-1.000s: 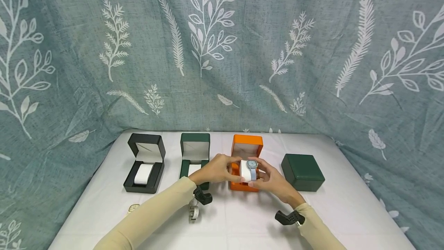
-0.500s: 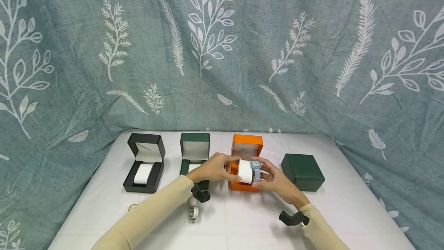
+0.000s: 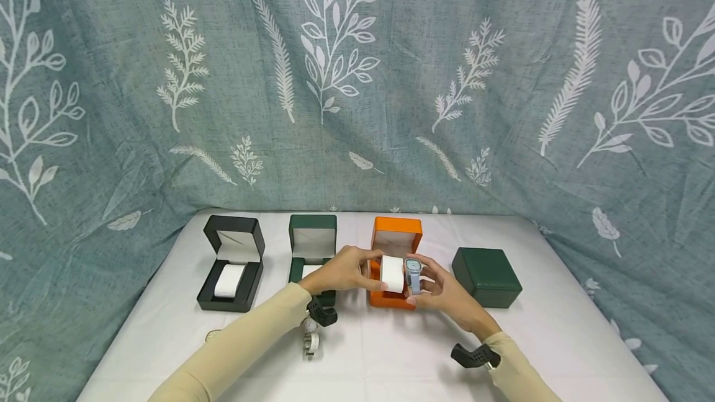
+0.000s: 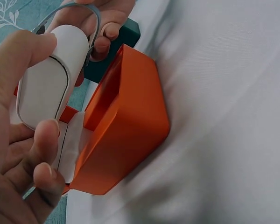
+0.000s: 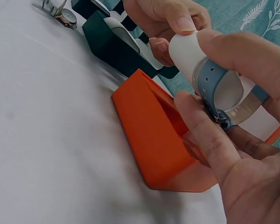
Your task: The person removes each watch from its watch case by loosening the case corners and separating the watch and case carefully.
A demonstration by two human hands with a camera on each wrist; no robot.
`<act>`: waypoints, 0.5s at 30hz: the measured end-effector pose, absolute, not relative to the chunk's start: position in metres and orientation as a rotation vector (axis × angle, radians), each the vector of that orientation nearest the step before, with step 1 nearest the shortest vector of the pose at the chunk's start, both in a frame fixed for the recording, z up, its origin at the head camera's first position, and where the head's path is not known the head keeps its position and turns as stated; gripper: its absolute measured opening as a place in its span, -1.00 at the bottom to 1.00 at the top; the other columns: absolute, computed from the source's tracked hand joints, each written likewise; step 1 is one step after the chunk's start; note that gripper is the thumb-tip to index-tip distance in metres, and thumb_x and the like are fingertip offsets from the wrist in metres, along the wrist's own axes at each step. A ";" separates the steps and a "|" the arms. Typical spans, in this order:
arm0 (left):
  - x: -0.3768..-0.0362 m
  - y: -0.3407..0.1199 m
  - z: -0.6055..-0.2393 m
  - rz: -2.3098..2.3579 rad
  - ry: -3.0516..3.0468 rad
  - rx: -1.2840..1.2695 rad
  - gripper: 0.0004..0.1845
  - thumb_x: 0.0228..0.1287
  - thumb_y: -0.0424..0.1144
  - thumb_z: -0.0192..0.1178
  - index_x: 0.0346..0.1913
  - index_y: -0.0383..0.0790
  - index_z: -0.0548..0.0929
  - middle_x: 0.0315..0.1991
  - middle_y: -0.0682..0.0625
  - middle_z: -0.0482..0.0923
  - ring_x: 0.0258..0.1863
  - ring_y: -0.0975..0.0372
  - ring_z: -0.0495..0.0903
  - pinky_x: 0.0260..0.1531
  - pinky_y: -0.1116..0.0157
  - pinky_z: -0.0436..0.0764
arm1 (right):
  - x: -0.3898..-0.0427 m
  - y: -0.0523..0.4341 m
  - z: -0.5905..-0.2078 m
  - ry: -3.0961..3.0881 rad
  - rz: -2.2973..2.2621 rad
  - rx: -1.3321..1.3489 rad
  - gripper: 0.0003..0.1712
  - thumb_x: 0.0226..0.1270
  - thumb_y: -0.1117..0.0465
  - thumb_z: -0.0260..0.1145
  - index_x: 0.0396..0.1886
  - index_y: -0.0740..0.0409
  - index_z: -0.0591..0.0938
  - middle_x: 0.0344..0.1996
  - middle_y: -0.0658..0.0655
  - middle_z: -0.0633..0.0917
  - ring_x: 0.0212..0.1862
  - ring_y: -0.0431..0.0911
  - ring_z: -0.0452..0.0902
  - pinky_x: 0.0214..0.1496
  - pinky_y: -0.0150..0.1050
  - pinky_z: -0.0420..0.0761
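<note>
Above the open orange box [image 3: 397, 232], my left hand [image 3: 364, 272] grips a white watch cushion [image 3: 392, 273] by its left end. My right hand [image 3: 422, 276] pinches a light blue watch [image 3: 413, 273], whose strap still rings the cushion's right end. In the left wrist view the cushion [image 4: 46, 79] lies between my thumb and fingers over the orange box [image 4: 126, 126]. The right wrist view shows the blue watch [image 5: 214, 84] looped round the tip of the cushion [image 5: 189, 51], my thumb and forefinger on its strap.
On the white table [image 3: 391, 365] a black open box [image 3: 231, 265] and a green open box [image 3: 313, 237] stand to the left, each with a white cushion. A closed green box [image 3: 487, 276] sits to the right. Two loose watches [image 3: 310, 340] [image 3: 214, 334] lie near my left forearm.
My right hand has drawn the blue watch rightwards along the cushion, from its middle to its right end. The left hand kept the cushion almost still.
</note>
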State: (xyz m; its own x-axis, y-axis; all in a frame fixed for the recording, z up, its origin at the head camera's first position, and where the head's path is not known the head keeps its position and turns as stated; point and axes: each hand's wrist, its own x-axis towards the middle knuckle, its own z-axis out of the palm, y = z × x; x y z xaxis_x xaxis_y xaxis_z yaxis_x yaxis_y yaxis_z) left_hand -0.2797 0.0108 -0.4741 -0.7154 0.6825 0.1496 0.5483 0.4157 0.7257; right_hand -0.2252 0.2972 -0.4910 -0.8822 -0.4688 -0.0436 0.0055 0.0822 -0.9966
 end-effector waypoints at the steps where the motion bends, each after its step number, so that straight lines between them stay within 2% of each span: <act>1: -0.280 0.011 -0.474 1.184 2.498 1.097 -0.12 0.18 0.15 0.50 0.46 -0.27 0.48 -0.57 0.05 0.64 -0.67 0.33 0.45 -0.58 0.39 0.43 | -0.224 0.298 -0.491 2.009 -1.860 -0.462 0.09 0.24 0.37 0.54 0.65 -0.11 0.16 0.34 0.29 0.34 0.16 0.20 0.48 0.08 0.00 0.61; 6: -0.281 0.011 -0.475 1.204 2.487 1.098 -0.12 0.19 0.13 0.50 0.45 -0.29 0.48 -0.57 -0.01 0.66 -0.68 0.34 0.45 -0.59 0.40 0.43 | -0.220 0.298 -0.492 1.994 -1.858 -0.471 0.10 0.23 0.39 0.54 0.65 -0.10 0.16 0.34 0.30 0.34 0.15 0.19 0.48 0.06 0.02 0.61; 15: -0.281 0.011 -0.475 1.198 2.523 1.093 -0.13 0.17 0.13 0.51 0.44 -0.27 0.50 -0.57 0.06 0.63 -0.65 0.34 0.45 -0.58 0.40 0.41 | -0.213 0.299 -0.492 1.996 -1.842 -0.493 0.10 0.25 0.40 0.52 0.65 -0.11 0.15 0.35 0.30 0.34 0.16 0.18 0.48 0.09 0.01 0.62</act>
State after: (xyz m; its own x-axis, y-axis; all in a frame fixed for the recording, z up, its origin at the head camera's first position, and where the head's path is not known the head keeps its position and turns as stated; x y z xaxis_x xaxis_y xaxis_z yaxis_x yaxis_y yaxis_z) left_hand -0.2812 0.0113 -0.4755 -0.7255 0.6668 0.1704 0.5535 0.4182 0.7203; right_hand -0.2133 0.2991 -0.4920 -0.8667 -0.4972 -0.0396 -0.0005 0.0801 -0.9968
